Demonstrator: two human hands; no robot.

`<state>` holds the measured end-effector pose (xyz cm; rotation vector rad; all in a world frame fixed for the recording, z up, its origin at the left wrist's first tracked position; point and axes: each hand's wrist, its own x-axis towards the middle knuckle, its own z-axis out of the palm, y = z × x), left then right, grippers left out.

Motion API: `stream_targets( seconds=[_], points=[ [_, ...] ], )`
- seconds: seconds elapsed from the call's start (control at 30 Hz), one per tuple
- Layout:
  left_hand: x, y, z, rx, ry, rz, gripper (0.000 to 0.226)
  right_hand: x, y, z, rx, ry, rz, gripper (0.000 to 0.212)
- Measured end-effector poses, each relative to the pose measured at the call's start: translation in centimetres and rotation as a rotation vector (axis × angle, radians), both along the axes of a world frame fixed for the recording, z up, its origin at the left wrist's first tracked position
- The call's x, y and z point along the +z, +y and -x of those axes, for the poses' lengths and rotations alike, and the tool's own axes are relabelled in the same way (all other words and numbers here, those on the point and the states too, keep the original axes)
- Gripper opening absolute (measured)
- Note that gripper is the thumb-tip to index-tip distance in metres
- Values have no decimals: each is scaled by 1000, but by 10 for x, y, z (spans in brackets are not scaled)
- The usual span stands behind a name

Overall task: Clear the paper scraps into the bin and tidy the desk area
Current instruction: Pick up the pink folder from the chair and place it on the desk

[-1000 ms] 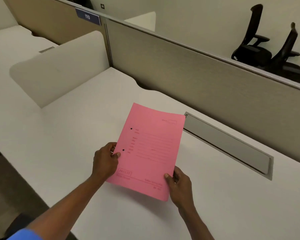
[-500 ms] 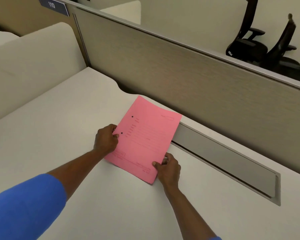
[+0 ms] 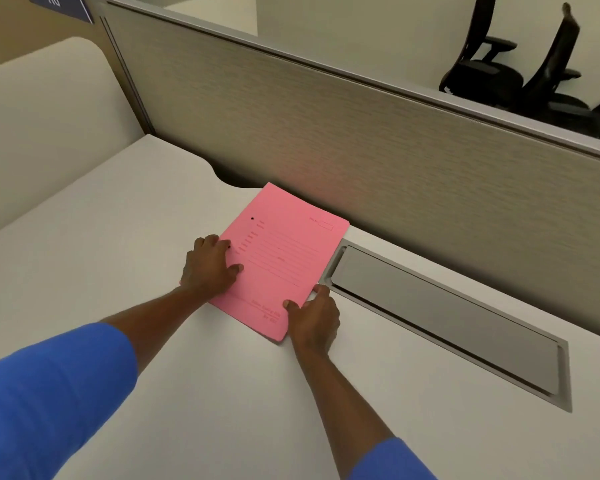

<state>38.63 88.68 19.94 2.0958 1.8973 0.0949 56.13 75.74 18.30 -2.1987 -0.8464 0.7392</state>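
Note:
A pink paper folder (image 3: pixel 284 258) lies flat on the white desk (image 3: pixel 205 393), its far edge close to the partition. My left hand (image 3: pixel 208 268) presses down on the folder's left edge, fingers curled and thumb on top. My right hand (image 3: pixel 314 320) grips the near right corner, with the thumb on top and the fingers along the edge. No paper scraps and no bin are in view.
A grey cable-tray lid (image 3: pixel 440 323) is set into the desk just right of the folder. A beige partition wall (image 3: pixel 361 133) runs along the back, and a cream side divider (image 3: pixel 42 126) stands at left. Two black office chairs (image 3: pixel 513 71) stand beyond the partition.
Both hands carried the folder away from me and lowered it from a raised, tilted hold to flat on the desk by the partition. My left hand shifted from pinching the edge to pressing on top.

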Motion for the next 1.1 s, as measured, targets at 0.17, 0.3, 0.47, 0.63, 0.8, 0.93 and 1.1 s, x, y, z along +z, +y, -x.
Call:
stream_targets(
  seconds=[0.17,0.3,0.47,0.63,0.8,0.93,1.1],
  points=[
    [-2,4,-4,4,22,-1,66,0,2,0,14,-81,70,55],
    [0,7,-5,-3,36,5,65,1,-1,3,34,-121,91,56],
    [1,7,-3,-29,52,15,67,1,-8,1,55,-179,92,54],
    [5,7,-1,-55,68,31,70,0,-9,1,69,-179,81,54],
    [5,-2,6,-27,43,3,81,-2,-17,-2,67,-140,48,54],
    [13,-31,25,-25,60,-75,71,1,-44,-1,44,-161,64,50],
    [28,-111,72,-70,-9,-53,31,5,-107,12,48,-161,95,41]
  ],
)
